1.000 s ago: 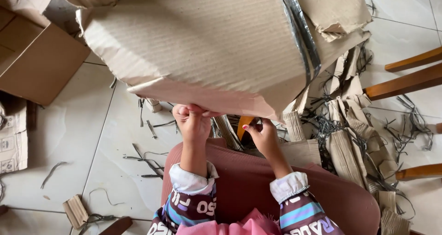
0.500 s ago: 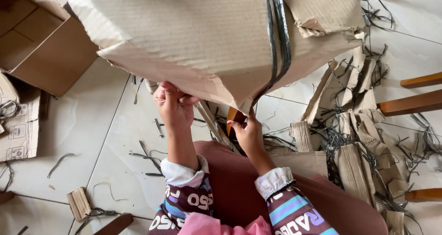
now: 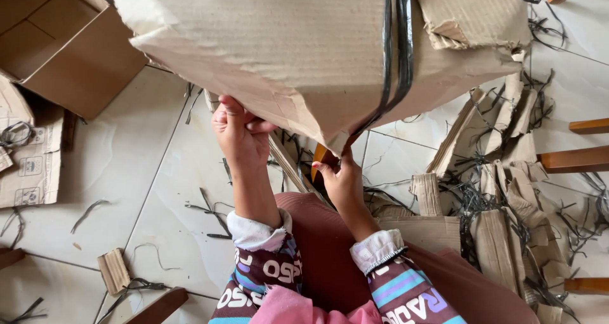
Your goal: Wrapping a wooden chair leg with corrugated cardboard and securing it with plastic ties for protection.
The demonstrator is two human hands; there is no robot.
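Note:
A large sheet of brown corrugated cardboard (image 3: 304,45) fills the top of the view, bound by a black plastic strap (image 3: 396,51). My left hand (image 3: 240,137) pinches the sheet's lower edge from below, thumb on top. My right hand (image 3: 339,181) is closed around an orange-handled tool (image 3: 319,156) right under the sheet's lower corner, where the strap runs off the edge. The tool's working end is hidden behind the cardboard. My lap in a dark red skirt (image 3: 323,248) lies below both hands.
A heap of cardboard strips and cut black straps (image 3: 501,197) lies on the tiled floor at right, next to wooden chair legs (image 3: 574,159). An open cardboard box (image 3: 70,51) sits at top left. A small cardboard piece (image 3: 114,270) and loose strap bits lie at lower left.
The cardboard sheet has tilted and swung, so its lower corner now points down at my right hand. My left hand has slid up and left along the edge. My right hand stays under the corner.

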